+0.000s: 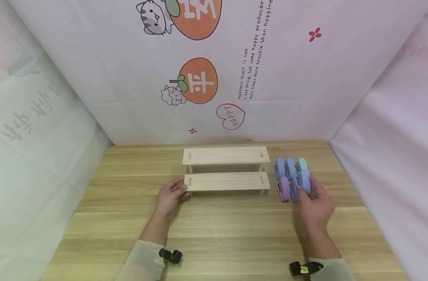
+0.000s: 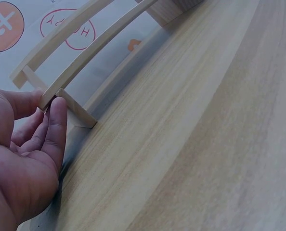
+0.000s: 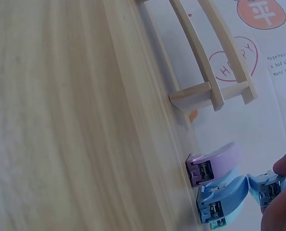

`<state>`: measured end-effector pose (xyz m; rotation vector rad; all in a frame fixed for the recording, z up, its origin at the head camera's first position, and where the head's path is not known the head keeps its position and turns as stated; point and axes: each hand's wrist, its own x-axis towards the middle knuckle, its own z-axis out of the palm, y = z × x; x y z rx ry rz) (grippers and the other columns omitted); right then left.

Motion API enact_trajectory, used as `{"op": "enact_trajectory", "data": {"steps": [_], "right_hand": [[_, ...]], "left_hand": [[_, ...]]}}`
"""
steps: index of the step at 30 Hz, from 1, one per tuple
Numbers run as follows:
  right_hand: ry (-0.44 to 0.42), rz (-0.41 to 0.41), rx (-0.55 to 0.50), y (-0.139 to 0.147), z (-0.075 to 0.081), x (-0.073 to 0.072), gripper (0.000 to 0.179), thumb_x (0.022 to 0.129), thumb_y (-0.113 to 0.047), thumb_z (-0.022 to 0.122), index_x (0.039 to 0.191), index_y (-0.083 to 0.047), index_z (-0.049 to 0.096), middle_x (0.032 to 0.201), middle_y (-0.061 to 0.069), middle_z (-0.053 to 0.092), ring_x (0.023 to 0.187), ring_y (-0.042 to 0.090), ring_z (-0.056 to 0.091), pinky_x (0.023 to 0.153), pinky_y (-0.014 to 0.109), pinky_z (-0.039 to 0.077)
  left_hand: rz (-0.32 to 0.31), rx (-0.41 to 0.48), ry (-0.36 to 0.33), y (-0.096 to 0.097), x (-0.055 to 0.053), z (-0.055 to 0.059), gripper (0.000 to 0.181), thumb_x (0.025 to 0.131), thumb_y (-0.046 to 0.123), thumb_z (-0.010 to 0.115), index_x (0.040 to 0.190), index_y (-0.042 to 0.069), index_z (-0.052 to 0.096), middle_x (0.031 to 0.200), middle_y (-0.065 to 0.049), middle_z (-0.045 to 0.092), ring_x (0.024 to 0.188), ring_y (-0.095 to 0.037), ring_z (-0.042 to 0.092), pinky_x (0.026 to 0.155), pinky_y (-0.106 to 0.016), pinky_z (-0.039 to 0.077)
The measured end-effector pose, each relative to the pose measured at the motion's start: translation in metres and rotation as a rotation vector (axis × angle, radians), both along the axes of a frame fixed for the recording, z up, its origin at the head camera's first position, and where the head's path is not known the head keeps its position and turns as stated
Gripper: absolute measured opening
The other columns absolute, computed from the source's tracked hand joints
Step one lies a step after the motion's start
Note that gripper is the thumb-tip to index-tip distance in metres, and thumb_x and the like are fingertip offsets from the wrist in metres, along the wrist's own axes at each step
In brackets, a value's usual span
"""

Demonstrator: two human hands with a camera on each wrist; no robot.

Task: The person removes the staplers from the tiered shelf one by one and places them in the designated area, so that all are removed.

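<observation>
A two-tier wooden stand (image 1: 228, 182) sits near the back of the table. My left hand (image 1: 170, 199) pinches the left end of its lower front board, with the thumb on top and fingers beneath, as the left wrist view shows. At the right, my right hand (image 1: 316, 207) holds a blue plastic clip (image 1: 304, 181) between thumb and fingers. In the right wrist view this blue clip (image 3: 269, 190) is raised beside the others. A purple clip (image 1: 284, 189), a mint clip (image 1: 301, 163) and several blue clips (image 1: 279, 168) stand grouped right of the stand.
The wood-grain table (image 1: 221, 234) ends at the back against a printed white sheet (image 1: 280, 78). White sheets also hang at the left (image 1: 41, 117) and right (image 1: 393, 128). The stand's rear board (image 1: 226, 155) is higher than the front one.
</observation>
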<state>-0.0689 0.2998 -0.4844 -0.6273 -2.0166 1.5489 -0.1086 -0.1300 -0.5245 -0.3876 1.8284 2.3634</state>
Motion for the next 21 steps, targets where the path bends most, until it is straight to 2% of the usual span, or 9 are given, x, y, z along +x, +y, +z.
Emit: {"op": "enact_trajectory", "data": {"steps": [12,21], "right_hand": [[-0.073,-0.029,0.041,0.012,0.001,0.004,0.050,0.094,-0.006,0.070,0.143,-0.011,0.062,0.143,0.015,0.058,0.134,0.023,0.056,0.108,0.023,0.050],[-0.075,-0.038,-0.047,0.018,-0.002,0.005,0.052,0.093,-0.004,0.067,0.144,-0.007,0.060,0.146,0.016,0.056,0.138,0.021,0.053,0.113,0.024,0.045]], "left_hand": [[-0.012,-0.004,-0.011,-0.001,-0.001,0.000,0.046,0.097,0.001,0.070,0.142,0.001,0.057,0.131,-0.020,0.063,0.101,-0.023,0.070,0.090,-0.031,0.064],[-0.012,0.009,-0.005,-0.001,0.000,0.000,0.046,0.097,0.000,0.069,0.142,0.001,0.057,0.130,-0.020,0.063,0.098,-0.023,0.071,0.089,-0.032,0.064]]}}
